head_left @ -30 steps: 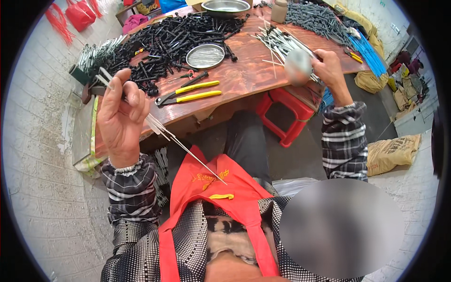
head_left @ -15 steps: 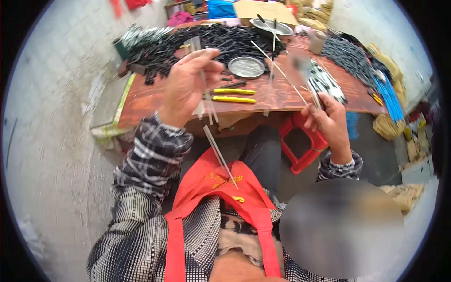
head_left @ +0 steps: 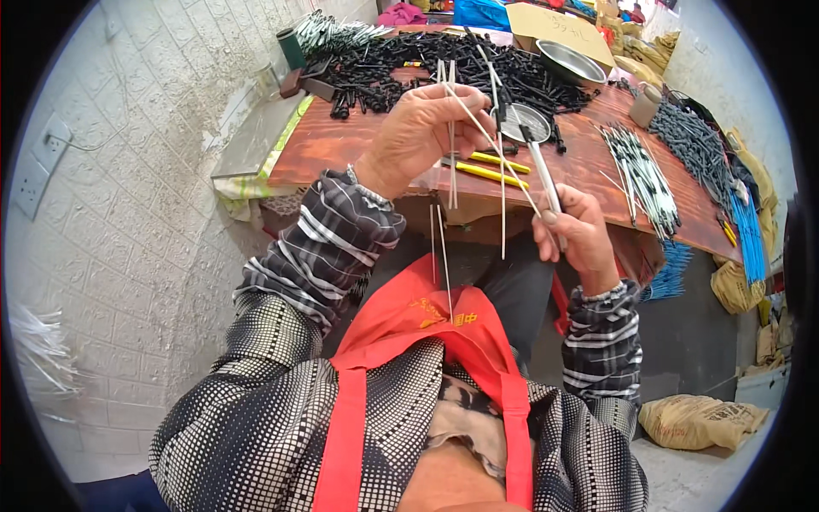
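My left hand (head_left: 418, 132) is raised over the table's front edge, fingers pinched around thin white rods (head_left: 453, 175) that stick out above and below it. Lower and to the right, my right hand (head_left: 580, 229) is closed on a small bundle of whitish rods (head_left: 544, 171); a black tip shows at its upper end. One long thin rod slants from the right hand's fingers up past the left fingertips. Another upright rod (head_left: 502, 213) with a black piece on it stands by the left fingertips; which hand holds it I cannot tell. Loose rods (head_left: 445, 264) show above my red apron (head_left: 409, 299).
Black plastic parts (head_left: 384, 77) are heaped across the reddish table. Yellow-handled pliers (head_left: 488, 174) and a round metal dish (head_left: 531, 128) lie behind my hands. To the right are black-tipped white rods (head_left: 644, 179), grey parts (head_left: 695, 149) and blue rods (head_left: 749, 239). A sack (head_left: 701, 422) rests on the floor.
The view has swung left, so the table sits farther right in it. My right hand has come nearer to the left, and the rods of both hands now cross in the picture.
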Demonstrator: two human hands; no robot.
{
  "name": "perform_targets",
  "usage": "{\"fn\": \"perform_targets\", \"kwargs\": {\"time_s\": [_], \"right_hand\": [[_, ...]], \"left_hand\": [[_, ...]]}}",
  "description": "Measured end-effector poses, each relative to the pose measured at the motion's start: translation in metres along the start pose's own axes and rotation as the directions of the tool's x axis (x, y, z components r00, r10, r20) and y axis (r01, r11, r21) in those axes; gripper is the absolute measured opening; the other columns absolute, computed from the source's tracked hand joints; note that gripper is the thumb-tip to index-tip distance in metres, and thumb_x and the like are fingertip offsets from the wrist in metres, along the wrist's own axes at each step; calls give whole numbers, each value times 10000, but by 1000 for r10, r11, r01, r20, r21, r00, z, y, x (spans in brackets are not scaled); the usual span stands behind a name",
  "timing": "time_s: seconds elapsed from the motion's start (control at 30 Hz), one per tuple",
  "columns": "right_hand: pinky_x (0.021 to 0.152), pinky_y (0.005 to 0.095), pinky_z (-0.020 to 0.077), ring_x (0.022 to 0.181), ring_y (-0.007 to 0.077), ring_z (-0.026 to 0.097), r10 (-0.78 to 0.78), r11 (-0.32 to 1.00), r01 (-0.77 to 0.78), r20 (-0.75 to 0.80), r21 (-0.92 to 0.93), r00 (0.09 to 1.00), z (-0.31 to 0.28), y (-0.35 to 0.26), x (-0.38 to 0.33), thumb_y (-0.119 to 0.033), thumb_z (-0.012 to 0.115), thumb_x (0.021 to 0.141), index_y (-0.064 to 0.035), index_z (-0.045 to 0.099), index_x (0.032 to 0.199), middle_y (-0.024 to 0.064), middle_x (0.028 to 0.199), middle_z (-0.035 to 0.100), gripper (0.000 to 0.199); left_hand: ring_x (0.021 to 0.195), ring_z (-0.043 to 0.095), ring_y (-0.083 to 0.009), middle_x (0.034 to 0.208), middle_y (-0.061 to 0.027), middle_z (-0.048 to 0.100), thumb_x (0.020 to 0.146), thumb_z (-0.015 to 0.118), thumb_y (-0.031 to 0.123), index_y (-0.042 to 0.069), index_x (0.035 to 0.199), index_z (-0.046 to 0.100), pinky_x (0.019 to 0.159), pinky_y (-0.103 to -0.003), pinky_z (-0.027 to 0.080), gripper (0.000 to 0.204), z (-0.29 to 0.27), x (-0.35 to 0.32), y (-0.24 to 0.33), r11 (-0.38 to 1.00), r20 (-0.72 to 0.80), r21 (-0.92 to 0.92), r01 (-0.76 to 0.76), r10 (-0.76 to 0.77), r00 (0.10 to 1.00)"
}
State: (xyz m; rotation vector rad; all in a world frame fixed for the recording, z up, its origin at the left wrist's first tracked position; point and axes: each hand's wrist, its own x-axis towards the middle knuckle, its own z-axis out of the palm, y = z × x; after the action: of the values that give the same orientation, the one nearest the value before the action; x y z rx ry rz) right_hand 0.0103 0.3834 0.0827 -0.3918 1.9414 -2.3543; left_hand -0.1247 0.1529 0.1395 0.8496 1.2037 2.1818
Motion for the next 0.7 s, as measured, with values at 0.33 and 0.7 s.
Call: {"fn": "perform_targets", "kwargs": {"time_s": [0.33, 0.7], "right_hand": [[407, 202, 452, 501, 128, 606, -4, 1000, 3, -41, -28, 999, 14, 25, 31, -133, 658, 841, -5, 563, 936, 80, 715, 626, 185], [400, 196, 423, 456, 102, 550, 72, 997, -72, 6, -42, 997, 3, -11, 23, -102, 652, 756, 24, 585, 925, 83, 696, 618, 221]], "left_hand": [[766, 681, -270, 845, -152, 672, 854, 628, 75, 17, 962, 620, 712, -365, 560, 123, 0, 0, -6, 994, 107, -111, -3, 15, 994], [736, 610, -239, 870, -100, 631, 863, 592, 55, 41, 1100, 552, 664, -376, 511, 242, -11, -3, 1, 936, -100, -327, -132, 105, 989]]}}
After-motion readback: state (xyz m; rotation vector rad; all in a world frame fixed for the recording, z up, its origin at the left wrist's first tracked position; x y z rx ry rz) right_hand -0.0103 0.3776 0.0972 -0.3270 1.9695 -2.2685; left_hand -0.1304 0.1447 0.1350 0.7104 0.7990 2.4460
